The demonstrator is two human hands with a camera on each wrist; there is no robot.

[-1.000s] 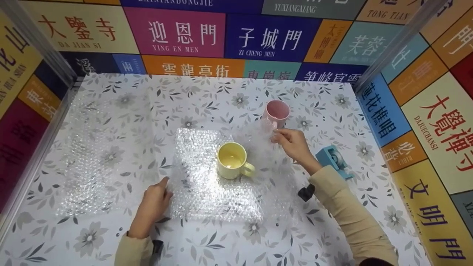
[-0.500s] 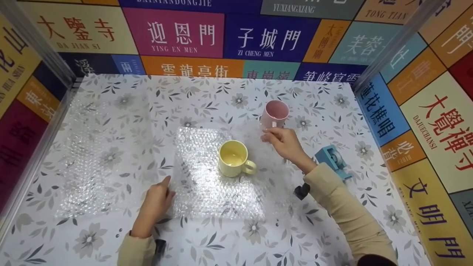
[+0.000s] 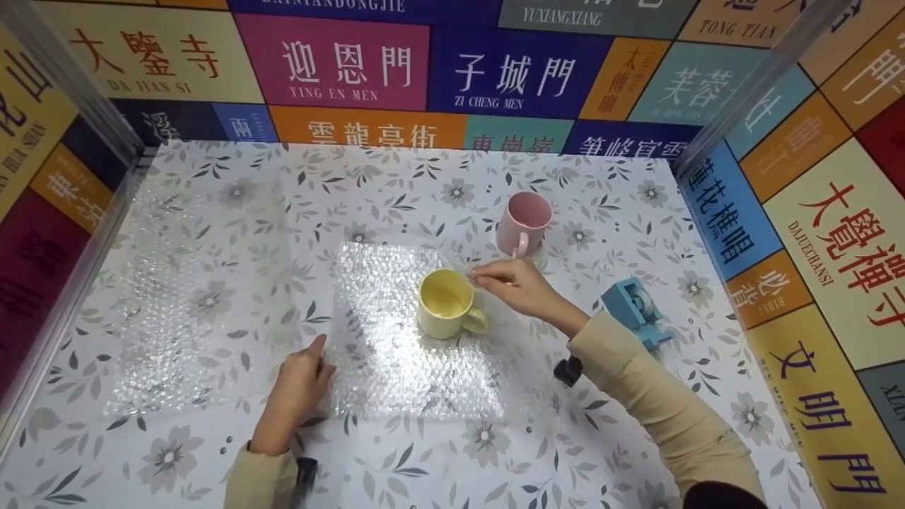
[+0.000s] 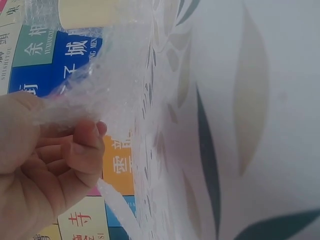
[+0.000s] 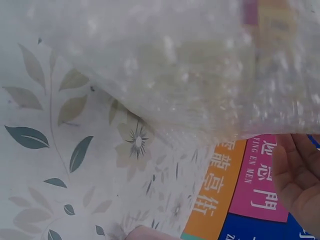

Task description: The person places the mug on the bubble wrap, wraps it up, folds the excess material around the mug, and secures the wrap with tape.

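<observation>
A yellow mug [image 3: 440, 322] stands upright on a sheet of bubble wrap [image 3: 396, 385] in the middle of the table. My right hand [image 3: 520, 286] pinches the sheet's right edge and holds it raised beside the mug's rim; in the right wrist view the lifted bubble wrap [image 5: 175, 75] spreads in front of the camera. At the sheet's left edge is my left hand [image 3: 300, 382]. The left wrist view shows its fingers [image 4: 85, 150] curled with thumb and fingertips gripping the bubble wrap [image 4: 95, 90].
A pink mug [image 3: 520, 230] stands behind the right hand, its handle toward me. To the right sits a blue tape dispenser [image 3: 626, 304]. Another bubble wrap sheet [image 3: 155, 318] lies flat at the left. Lettered panels [image 3: 339, 67] wall the back and sides.
My right hand has moved left from near the pink mug to the yellow mug's rim, bringing the bubble wrap edge along. The left hand has barely moved.
</observation>
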